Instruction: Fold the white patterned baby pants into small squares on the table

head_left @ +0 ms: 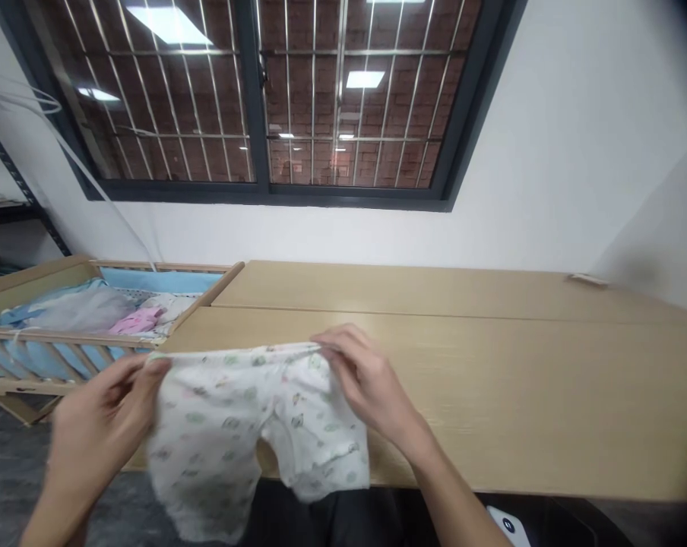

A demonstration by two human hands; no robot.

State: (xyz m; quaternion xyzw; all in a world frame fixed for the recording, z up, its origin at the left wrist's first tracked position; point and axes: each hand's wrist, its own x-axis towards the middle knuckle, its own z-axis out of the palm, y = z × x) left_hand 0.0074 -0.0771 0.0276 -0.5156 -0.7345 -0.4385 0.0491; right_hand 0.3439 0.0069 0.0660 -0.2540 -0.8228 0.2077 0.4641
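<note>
A pair of small white baby shorts, printed with little green and brown figures, hangs from both hands by the waistband. My left hand pinches the left end of the waistband between thumb and fingers. At the other end, my right hand grips the waistband, fingers closed over the top. The waistband is stretched almost level between them. Both short legs hang down over the table's front edge, with a gap showing between them.
A wooden table stretches ahead and to the right. At left stands a wooden crib with blue lining, holding a pink cloth and other fabric. A white device lies at the lower right. A barred window is behind.
</note>
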